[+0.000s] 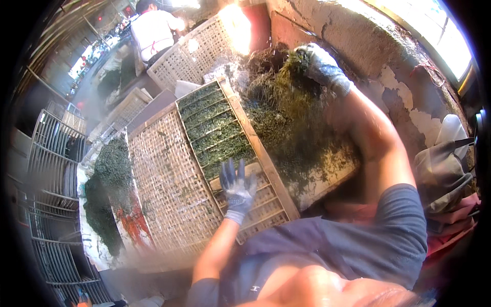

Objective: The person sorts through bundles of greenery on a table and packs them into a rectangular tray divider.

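Note:
My right hand (325,66), in a pale grey glove, is closed round a clump of stringy green moss-like plant matter (295,64), at the upper right. Strands hang from it over a dark heap of the same stuff (286,120). My left hand (238,192), gloved too, lies with fingers outstretched over a small wooden board (252,170) on a slatted wooden frame (245,125); whether it presses on the board I cannot tell. Chopped-looking green matter (212,120) fills the frame's far sections, while the near slats show bare. Beneath lies a woven bamboo tray (163,174).
On the left, a pile of fine green bits (105,189) covers a white sheet beside a reddish patch (134,225). Metal racks (53,174) stand farther left. Another woven panel (192,53) leans at the back near a seated person (153,30). A peeling wall (378,66) bounds the right.

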The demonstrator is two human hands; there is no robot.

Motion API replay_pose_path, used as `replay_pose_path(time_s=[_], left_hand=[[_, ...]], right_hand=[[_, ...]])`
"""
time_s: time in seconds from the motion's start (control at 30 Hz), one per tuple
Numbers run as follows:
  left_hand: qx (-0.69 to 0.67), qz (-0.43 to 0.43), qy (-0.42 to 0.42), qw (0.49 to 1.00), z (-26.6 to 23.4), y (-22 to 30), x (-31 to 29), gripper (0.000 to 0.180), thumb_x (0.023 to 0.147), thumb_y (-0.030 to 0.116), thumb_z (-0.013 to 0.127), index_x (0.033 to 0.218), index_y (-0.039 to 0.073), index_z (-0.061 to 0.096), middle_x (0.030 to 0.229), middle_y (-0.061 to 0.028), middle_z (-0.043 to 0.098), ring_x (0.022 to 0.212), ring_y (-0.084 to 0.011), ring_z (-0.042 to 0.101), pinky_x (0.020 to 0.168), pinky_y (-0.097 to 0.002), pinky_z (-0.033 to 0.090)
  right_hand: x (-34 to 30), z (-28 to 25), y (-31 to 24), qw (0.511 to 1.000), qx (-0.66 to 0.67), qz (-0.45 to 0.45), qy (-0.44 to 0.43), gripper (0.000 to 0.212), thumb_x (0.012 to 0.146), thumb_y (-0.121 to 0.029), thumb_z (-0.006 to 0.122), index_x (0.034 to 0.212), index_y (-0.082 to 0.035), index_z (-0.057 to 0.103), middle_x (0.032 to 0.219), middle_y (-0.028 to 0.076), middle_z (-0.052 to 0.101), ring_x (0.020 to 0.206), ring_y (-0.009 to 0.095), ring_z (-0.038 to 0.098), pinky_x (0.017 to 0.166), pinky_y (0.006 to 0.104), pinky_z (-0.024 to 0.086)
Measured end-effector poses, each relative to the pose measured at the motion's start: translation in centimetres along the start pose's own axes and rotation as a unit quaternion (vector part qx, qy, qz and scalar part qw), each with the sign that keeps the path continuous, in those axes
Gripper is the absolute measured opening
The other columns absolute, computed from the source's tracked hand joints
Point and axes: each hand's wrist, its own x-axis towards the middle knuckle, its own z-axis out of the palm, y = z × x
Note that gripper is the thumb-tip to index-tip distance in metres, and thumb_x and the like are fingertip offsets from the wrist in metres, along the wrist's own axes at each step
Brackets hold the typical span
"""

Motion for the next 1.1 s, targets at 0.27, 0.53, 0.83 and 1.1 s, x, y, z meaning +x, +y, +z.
replay_pose_path(time_s=[0.27, 0.53, 0.83, 1.1], left_hand=[[-0.262, 0.164, 0.030, 0.951, 0.7, 14.3, 23.8, 0.069, 0.099, 0.032, 0.061, 0.164, 0.018, 0.041, 0.173, -0.0145, 0.030, 0.159, -0.0350, 0.030, 0.132, -0.0547, 0.018], [-0.294, -0.018, -0.174, 0.940, 2.2, 15.8, 17.0, 0.083, 0.103, 0.053, 0.055, 0.169, 0.014, 0.026, 0.174, -0.0215, 0.023, 0.161, -0.0318, 0.026, 0.131, -0.0505, 0.023], [-0.201, 0.150, -0.210, 0.945, 18.5, 9.6, 19.9, 0.073, 0.093, 0.013, 0.067, 0.161, 0.008, 0.040, 0.158, -0.0092, 0.048, 0.144, -0.0239, 0.047, 0.122, -0.0336, 0.038], [-0.632, -0.349, -0.259, 0.642, 7.9, 14.2, 31.2, 0.029, 0.102, 0.034, 0.071, 0.118, 0.010, 0.072, 0.105, -0.0069, 0.077, 0.077, -0.0080, 0.065, 0.065, -0.0208, 0.050]], right_hand=[[1.8, -6.8, -1.9, 0.989, 0.093, -0.084, 0.084, 0.041, 0.086, -0.020, 0.082, 0.125, -0.012, 0.070, 0.123, 0.015, 0.070, 0.114, 0.036, 0.068, 0.100, 0.0450, 0.056], [0.6, -8.7, -2.2, 0.989, 0.060, -0.046, 0.127, 0.065, 0.074, 0.006, 0.082, 0.133, -0.017, 0.068, 0.126, 0.011, 0.067, 0.116, 0.035, 0.066, 0.103, 0.0426, 0.056], [-1.9, 2.8, 1.3, 0.972, 0.217, -0.084, 0.010, 0.062, 0.091, -0.021, 0.073, 0.150, -0.016, 0.056, 0.145, 0.018, 0.061, 0.132, 0.036, 0.060, 0.113, 0.0434, 0.050], [-22.5, 21.9, 3.1, 0.945, 0.200, 0.223, -0.133, 0.092, 0.089, -0.049, 0.077, 0.165, -0.018, 0.036, 0.165, 0.025, 0.038, 0.140, 0.047, 0.051, 0.114, 0.0519, 0.048]])
